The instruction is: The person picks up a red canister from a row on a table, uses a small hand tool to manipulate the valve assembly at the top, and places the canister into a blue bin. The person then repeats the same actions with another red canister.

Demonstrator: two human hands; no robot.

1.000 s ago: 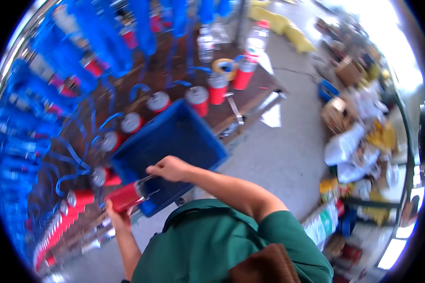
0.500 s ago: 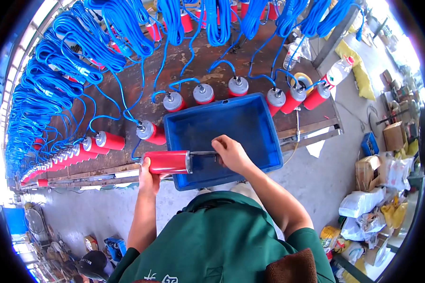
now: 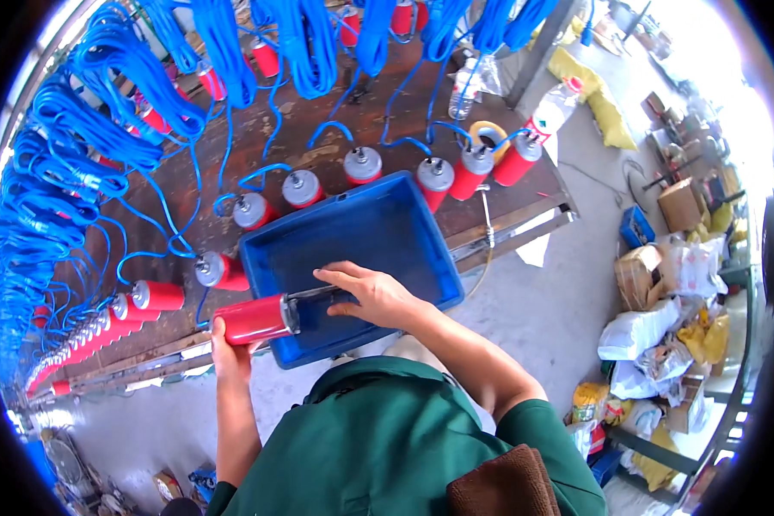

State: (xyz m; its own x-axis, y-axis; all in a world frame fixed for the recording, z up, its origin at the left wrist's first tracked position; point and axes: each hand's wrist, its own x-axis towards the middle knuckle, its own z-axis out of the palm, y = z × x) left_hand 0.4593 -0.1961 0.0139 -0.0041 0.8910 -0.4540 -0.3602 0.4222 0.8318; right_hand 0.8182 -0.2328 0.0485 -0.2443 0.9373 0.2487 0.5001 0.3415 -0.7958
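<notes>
My left hand point(image 3: 230, 351) is wrapped round the near end of a red cylinder point(image 3: 254, 319), which lies sideways over the left corner of a blue plastic tray point(image 3: 265, 267). A thin dark metal tool point(image 3: 314, 293) sticks out from the cylinder's grey end, toward my right hand. Around that tool's outer end, my right hand point(image 3: 371, 295) has its fingers stretched and thumb apart, not closed on it. Whether the palm touches the tool is hidden. Blue cable point(image 3: 203, 303) shows behind the held cylinder.
Red cylinders with grey caps, such as one by the tray point(image 3: 364, 165), line the brown table point(image 3: 335, 129). Coiled blue cables point(image 3: 305, 52) hang above. Tape point(image 3: 488, 136), a plastic bottle point(image 3: 555, 107) and a thin hose point(image 3: 488, 225) are at right. Boxes and bags point(image 3: 636, 331) stand beyond.
The view has shifted, so the tray and table appear farther left and turned. My right hand's fingers have gone from closed at the tool's end to spread apart. My left hand still holds the cylinder.
</notes>
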